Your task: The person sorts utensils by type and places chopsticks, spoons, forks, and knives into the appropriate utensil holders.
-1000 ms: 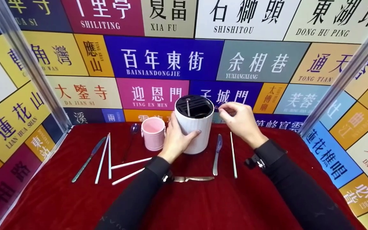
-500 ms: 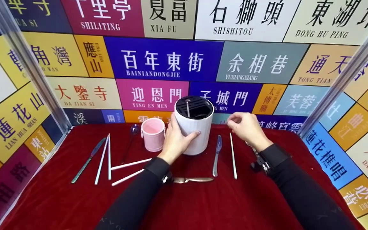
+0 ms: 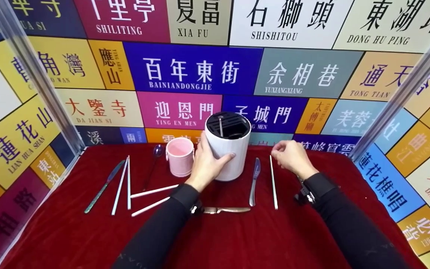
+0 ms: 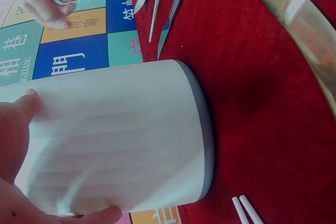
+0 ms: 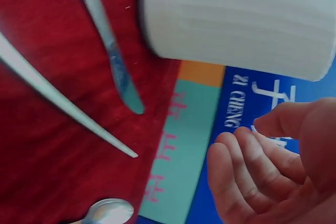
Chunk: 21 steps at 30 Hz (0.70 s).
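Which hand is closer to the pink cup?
Left. The left hand holds the white container just beside the pink cup; the right hand is out beyond that container.

The person's going full black here: a long left sleeve [image 3: 151,235] and a matching right sleeve [image 3: 353,220] are covering the forearms, and some faint lettering [image 3: 130,259] is showing on the cloth, too dim to read. Wide black bands are wrapping both wrists, left band [image 3: 185,193] and right band [image 3: 321,185]. A small dark gadget [image 3: 304,195] with shiny silvery bits is poking out beside the right one, and a similar gadget [image 3: 196,207] is peeking out by the left.
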Available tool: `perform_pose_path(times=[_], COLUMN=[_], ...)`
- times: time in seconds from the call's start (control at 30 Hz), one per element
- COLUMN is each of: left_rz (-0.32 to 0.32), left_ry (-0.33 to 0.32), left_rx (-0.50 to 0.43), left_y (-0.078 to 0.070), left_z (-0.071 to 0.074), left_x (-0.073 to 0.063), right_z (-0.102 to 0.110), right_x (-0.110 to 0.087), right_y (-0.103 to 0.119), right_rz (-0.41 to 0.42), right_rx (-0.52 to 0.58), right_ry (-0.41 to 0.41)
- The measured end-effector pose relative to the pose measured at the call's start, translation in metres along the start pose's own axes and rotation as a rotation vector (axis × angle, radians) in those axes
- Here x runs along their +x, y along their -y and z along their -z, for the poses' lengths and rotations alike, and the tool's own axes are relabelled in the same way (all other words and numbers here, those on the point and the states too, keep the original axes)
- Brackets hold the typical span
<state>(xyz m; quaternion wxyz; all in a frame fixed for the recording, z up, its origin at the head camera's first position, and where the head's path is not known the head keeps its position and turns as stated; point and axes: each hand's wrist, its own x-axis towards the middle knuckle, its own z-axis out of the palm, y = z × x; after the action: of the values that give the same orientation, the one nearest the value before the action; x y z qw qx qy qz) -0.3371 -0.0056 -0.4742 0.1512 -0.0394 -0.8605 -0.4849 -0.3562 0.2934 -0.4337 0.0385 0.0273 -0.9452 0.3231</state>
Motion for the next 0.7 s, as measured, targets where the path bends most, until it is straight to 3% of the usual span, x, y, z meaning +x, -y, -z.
perform_pose_path(times=[0.27, 0.5, 0.7], left_rz=[0.000, 0.004, 0.019], left_ry=[-0.001, 0.003, 0.008], left_rx=[-0.004, 0.000, 0.013], left_y=[0.000, 0.002, 0.002], left_z=[-0.001, -0.001, -0.002], left_x=[0.000, 0.001, 0.001], right_z=[-0.028, -0.051, -0.059], right_x=[0.001, -0.008, -0.003], right_y=[-0.036, -0.053, -0.059], right_rz=[-0.088, -0.043, -0.081], right_rx=[-0.113, -0.279, -0.287], right_ry=[0.103, 0.124, 0.127])
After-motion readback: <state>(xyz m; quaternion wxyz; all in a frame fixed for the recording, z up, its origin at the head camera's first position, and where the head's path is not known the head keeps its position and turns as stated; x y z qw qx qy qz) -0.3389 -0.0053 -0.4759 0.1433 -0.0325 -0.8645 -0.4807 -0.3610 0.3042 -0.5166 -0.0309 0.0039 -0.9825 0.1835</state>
